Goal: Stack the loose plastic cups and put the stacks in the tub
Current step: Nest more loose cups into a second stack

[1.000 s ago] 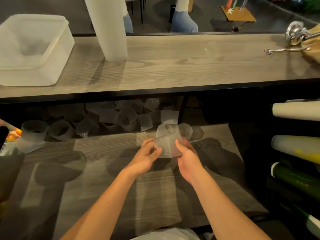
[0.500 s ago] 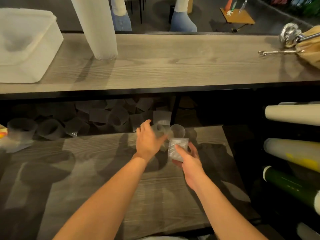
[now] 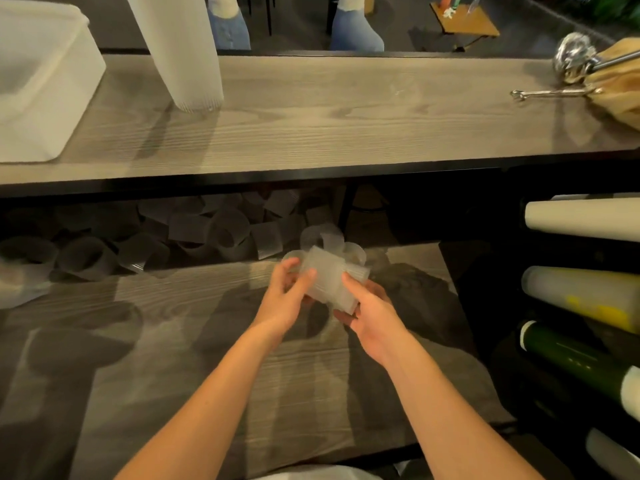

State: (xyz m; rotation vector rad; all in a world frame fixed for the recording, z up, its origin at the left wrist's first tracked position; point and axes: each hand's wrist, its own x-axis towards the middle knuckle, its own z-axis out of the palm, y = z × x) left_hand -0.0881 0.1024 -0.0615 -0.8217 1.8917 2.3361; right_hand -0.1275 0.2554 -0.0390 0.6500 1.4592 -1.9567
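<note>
Over the lower shelf (image 3: pixel 207 341) both my hands hold a small stack of clear ribbed plastic cups (image 3: pixel 329 275). My left hand (image 3: pixel 287 299) grips its left end, and my right hand (image 3: pixel 367 313) curls round its right end from below. Several loose cups (image 3: pixel 194 237) lie in the dark at the back of that shelf, and a few more (image 3: pixel 322 237) sit just beyond my hands. A tall stack of cups (image 3: pixel 183 53) stands on the upper counter. The translucent white tub (image 3: pixel 45 109) sits at the counter's far left.
The upper wooden counter (image 3: pixel 346 126) overhangs the back of the lower shelf. A metal scoop (image 3: pixel 575 60), tongs (image 3: pixel 550 94) and a brown paper bag (image 3: pixel 620 84) lie at its right end. Rolls of material (image 3: pixel 588 296) stick out on the right. A person's legs (image 3: pixel 356 29) stand beyond the counter.
My left hand reached forward to the loose cups, then came back with one to the stack that my right hand holds. The view shifted slightly.
</note>
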